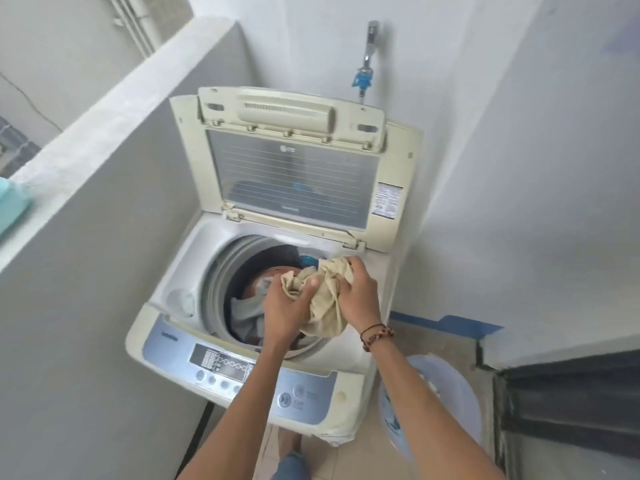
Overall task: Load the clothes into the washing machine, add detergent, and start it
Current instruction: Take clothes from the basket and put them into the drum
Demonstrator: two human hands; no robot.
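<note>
Several garments already lie in the drum of the cream top-loading washing machine (pixel 194 271), above which the left hand (pixel 287 306) and right hand (pixel 360 292) clutch a crumpled beige cloth (pixel 327 299); detergent and starting remain, I judge.

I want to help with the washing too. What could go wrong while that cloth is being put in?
Both the left hand and right hand hold the beige cloth over the drum's right edge, so part might hang on the rim instead of dropping in. The drum already looks fairly full of clothes, so it could get overstuffed.
</note>
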